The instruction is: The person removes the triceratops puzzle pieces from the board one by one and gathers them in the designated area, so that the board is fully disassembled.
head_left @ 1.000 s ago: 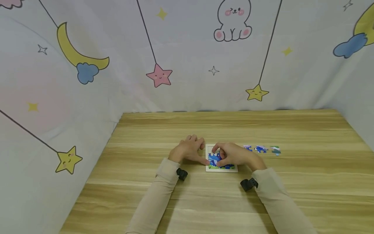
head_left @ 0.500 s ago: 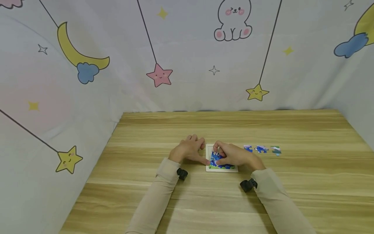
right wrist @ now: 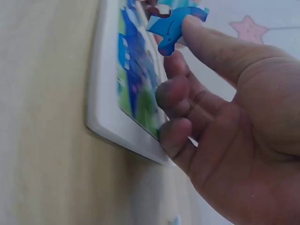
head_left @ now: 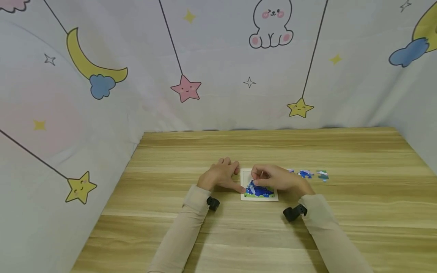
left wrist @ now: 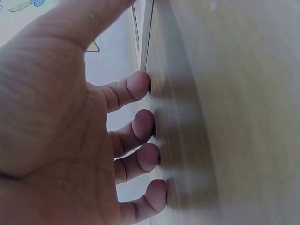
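One puzzle piece (right wrist: 171, 26) sits pinched in the right grip (head_left: 273, 178), above the puzzle tray (right wrist: 101, 93).

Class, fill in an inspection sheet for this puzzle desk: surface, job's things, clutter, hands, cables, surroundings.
Surface: wooden table, light grain.
Job's things: white-framed puzzle tray, partly filled; blue puzzle piece pinched above it.
Clutter: loose pieces right of the tray.
Hands: left hand rests on the table beside the tray; right hand pinches the piece.
Cables: nothing seen.
Surroundings: cartoon backdrop cloth, stars, moons, bunny.
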Demonstrator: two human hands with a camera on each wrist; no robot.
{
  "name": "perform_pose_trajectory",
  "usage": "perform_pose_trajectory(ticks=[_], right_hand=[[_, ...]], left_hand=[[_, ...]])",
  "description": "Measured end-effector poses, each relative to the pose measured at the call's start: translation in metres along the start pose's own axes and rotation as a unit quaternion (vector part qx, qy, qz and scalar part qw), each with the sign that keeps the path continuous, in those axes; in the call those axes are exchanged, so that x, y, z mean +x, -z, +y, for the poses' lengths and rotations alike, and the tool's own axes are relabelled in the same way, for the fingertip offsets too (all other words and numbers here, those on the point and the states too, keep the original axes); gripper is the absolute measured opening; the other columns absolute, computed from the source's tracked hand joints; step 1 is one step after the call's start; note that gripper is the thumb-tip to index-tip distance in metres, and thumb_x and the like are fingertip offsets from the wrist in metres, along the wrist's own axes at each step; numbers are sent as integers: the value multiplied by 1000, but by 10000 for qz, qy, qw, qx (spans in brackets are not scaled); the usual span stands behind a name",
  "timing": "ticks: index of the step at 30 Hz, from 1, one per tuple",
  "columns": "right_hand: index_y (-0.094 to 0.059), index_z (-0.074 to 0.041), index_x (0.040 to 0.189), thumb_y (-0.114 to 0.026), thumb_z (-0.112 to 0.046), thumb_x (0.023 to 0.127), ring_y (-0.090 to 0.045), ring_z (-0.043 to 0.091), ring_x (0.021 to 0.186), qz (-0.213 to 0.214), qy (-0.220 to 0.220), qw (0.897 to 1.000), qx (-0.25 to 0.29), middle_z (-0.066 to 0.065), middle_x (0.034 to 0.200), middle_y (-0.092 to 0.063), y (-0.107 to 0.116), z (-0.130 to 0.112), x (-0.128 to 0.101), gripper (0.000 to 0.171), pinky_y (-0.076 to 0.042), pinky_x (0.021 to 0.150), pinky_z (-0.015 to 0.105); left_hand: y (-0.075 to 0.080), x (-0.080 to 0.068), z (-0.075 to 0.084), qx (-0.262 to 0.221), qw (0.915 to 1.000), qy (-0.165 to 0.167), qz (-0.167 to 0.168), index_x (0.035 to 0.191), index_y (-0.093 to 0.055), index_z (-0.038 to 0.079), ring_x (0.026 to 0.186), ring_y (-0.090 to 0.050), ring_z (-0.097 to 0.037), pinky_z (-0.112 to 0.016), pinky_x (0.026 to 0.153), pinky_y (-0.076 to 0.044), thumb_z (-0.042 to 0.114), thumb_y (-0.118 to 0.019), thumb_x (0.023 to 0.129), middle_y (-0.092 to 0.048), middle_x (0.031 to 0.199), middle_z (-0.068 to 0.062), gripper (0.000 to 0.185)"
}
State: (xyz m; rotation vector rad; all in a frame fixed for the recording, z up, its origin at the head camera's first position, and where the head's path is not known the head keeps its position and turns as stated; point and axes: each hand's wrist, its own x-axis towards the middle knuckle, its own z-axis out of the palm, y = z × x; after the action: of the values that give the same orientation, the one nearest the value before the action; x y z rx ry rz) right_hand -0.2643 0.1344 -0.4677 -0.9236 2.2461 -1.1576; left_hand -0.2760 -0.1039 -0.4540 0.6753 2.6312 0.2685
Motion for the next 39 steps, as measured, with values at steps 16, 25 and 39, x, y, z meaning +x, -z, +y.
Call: perform_pose_trajectory(ticks=[16,25,39], right_hand=[[-61,-5,99,-68,-17,97,-52,19,73,529,-748,9957,134,7,84,-60,48,8,-45,13,-44,61,29],[-66,0,97,-70,-10,94,-57,15,73,447,-1169,9920,177,4,84,-66,62,20,-66,11,-48,65,26],[-69,-1,88,-69,-7,94,-52,11,70,-2,-1336,9910,12,0,79,-62,66,27,-76,8,-43,64,25]], left_hand=[[1,-2,-1,-171,9998,-92,-46,104,-46,20,94,-35,-21,-38,77,-29,64,-79,75,-38,101,-3,62],[1,-2,-3,-73,9999,-122,-29,105,-47,20,96,-36,-22,-37,77,-30,64,-78,75,-38,103,-3,62],[1,-2,-3,-65,9998,-186,-79,104,-45,20,95,-36,-22,-38,76,-29,64,-78,76,-38,102,-4,62]])
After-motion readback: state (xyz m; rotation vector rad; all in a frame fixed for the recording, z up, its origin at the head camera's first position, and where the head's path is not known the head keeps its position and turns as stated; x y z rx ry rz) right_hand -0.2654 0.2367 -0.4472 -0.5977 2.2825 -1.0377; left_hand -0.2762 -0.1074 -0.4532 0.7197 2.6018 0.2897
